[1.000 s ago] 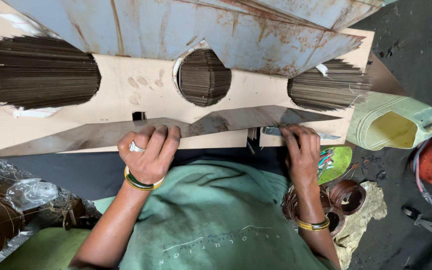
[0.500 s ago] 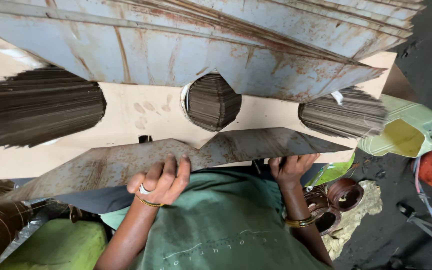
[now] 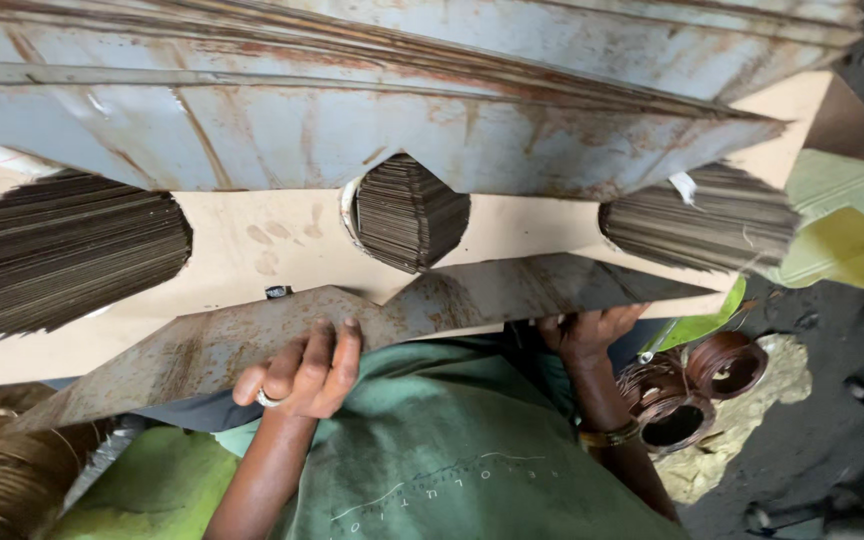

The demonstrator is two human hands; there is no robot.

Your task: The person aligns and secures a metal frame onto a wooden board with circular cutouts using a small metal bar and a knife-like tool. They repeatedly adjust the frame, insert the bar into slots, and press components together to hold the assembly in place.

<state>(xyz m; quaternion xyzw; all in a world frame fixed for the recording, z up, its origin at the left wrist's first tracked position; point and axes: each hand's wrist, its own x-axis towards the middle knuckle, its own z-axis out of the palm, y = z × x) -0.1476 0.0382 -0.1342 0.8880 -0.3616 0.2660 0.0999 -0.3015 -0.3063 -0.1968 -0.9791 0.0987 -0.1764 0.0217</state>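
Gripping rusty sheet [image 3: 372, 325] (lengthwise left-right), both hands

dark gritty floor [image 3: 802, 440], even daylight, rusty sheet stack [image 3: 352, 110]

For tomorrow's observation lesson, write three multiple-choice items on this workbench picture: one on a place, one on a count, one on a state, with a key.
1. Where do the coils of copper-coloured wire lie?
A. beside the right hand
B. on top of the pale board
C. inside the yellow-green bag

2. How many rounded cut-outs with stacked thin plates showing through does the pale board have?
A. one
B. three
C. five

3. How is the rusty metal sheet held?
A. by the left hand only
B. lying untouched
C. by both hands at its near edge

Key: 1 A, the coils sit on the floor just right of that wrist; 2 B, one left, one middle, one right; 3 C, fingers of each hand curl over the edge.
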